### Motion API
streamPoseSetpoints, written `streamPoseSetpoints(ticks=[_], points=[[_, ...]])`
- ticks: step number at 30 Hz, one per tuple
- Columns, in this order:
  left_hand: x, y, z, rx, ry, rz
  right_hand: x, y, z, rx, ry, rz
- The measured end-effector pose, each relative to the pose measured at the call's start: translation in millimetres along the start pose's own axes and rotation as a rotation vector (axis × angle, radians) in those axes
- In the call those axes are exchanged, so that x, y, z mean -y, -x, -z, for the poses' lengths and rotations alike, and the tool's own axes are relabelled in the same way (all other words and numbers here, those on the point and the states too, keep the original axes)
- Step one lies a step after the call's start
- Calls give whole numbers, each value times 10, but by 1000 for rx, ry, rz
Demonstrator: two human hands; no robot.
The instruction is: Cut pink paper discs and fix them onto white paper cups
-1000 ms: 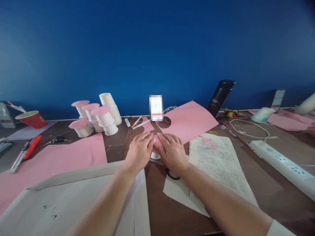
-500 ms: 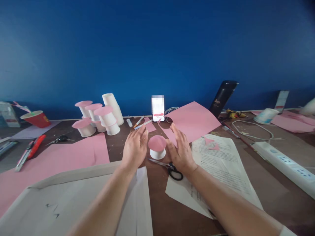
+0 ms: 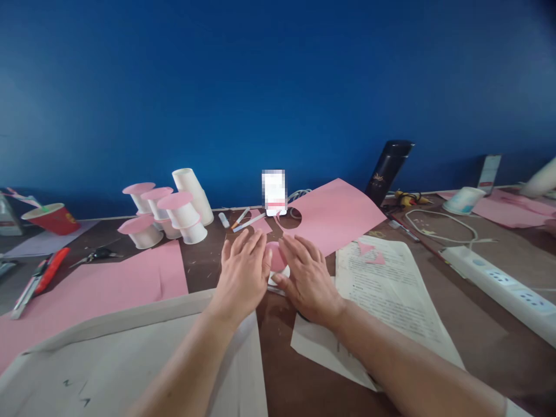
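Note:
A white paper cup piece topped with a pink paper disc [image 3: 277,259] stands in front of me, partly covered by my hands. My left hand [image 3: 244,272] is at its left side, palm down with fingers stretched out. On the other side, my right hand [image 3: 310,278] has its fingers extended along the disc's edge and its thumb in front of the white base. Whether either hand presses on it I cannot tell. Scissors lie mostly hidden under my right hand. Farther left stand several similar pink-topped cup pieces [image 3: 176,201], some stacked.
A phone [image 3: 274,194] leans at the blue wall. Pink paper with a round hole [image 3: 339,211] lies behind my right hand, beside printed sheets [image 3: 391,289]. A black flask [image 3: 388,171] and power strip [image 3: 499,284] are right; a red-handled cutter [image 3: 41,282] and tall white cups [image 3: 193,191] are left.
Both hands have come closer together around the pink-topped cup piece, covering its sides. My right hand now hides most of the scissors. The view has shifted slightly.

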State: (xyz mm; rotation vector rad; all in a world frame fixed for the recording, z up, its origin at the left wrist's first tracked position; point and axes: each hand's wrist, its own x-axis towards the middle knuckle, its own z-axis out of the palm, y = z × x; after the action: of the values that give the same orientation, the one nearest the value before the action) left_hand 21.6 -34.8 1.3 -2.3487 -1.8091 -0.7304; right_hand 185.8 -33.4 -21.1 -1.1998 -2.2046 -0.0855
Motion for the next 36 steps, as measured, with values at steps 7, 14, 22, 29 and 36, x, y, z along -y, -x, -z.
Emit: streamPoseSetpoints(ticks=[7, 14, 22, 29, 36], points=[[-26, 32, -21, 126, -45, 13, 46, 43, -69, 51, 102, -31], [-42, 17, -6, 160, -51, 28, 44, 34, -51, 106, 124, -40], [-46, 12, -18, 163, -40, 51, 49, 34, -65, 100, 105, -48], [15, -8, -24, 150, 60, 74, 14, 26, -28, 58, -6, -48], [72, -54, 6, 89, 159, 151, -61, -72, -125, -63, -168, -188]])
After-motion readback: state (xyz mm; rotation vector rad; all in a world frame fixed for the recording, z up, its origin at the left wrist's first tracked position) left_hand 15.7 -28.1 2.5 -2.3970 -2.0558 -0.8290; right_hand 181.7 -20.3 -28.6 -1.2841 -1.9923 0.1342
